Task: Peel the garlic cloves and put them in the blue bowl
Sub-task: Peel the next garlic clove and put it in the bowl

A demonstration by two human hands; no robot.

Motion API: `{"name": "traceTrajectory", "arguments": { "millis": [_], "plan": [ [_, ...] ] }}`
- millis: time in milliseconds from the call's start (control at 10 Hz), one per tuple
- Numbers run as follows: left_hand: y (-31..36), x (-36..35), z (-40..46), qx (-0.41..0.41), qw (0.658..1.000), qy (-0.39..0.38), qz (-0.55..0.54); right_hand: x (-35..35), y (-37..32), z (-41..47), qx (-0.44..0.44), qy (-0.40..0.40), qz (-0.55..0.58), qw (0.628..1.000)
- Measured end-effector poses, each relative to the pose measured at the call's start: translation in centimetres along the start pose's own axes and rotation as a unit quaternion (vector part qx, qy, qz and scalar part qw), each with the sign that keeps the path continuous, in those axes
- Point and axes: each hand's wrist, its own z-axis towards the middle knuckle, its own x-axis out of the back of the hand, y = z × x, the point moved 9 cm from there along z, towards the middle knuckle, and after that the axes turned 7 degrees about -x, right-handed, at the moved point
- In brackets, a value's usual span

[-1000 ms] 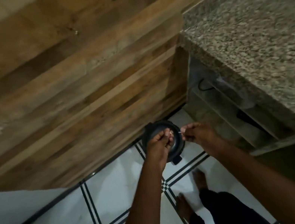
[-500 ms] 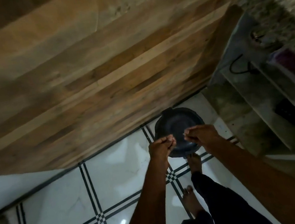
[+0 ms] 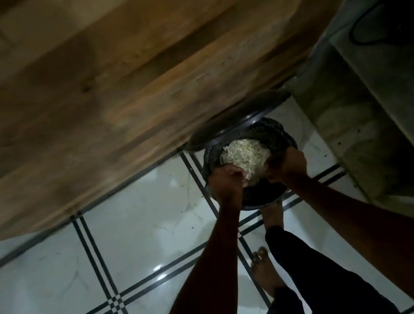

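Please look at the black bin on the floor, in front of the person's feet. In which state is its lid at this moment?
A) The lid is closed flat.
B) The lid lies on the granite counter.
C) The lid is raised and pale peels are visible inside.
C: the lid stands raised behind the black bin, and a heap of pale peels shows inside it.

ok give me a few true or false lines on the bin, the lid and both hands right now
1. The bin lid is up. True.
2. Pale peelings lie inside the bin. True.
3. The bin stands on a granite counter. False: it stands on the tiled floor.
4. The left hand hangs at the person's side. False: it is over the bin, beside the right hand.
5. The person wears shoes. False: the foot is bare.
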Motion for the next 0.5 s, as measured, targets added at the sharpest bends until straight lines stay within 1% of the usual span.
{"name": "traceTrajectory", "arguments": {
  "millis": [100,200,300,400,500],
  "plan": [
    [0.3,-0.4,1.8,-0.104,0.964,0.022,0.244,0.2,-0.6,0.5,0.067,0.097,-0.019,0.993],
    [1.3,-1.9,1.6,-0.167,0.923,-0.008,0.346,-0.9,-0.1,1.4,0.105,0.069,-0.072,0.989],
    [4.0,-1.9,0.6,-0.213,0.9,-0.004,0.379,-0.8,0.6,1.6,0.086,-0.012,-0.064,0.994],
    [7.2,-1.2,-2.0,-0.214,0.925,0.008,0.315,2.2,-0.2,-1.1,0.085,-0.016,-0.026,0.996],
    [11.2,-0.6,-6.8,-0.21,0.962,0.012,0.172,7.0,-0.7,-5.3,0.105,-0.009,0.038,0.994]
  ]
}}
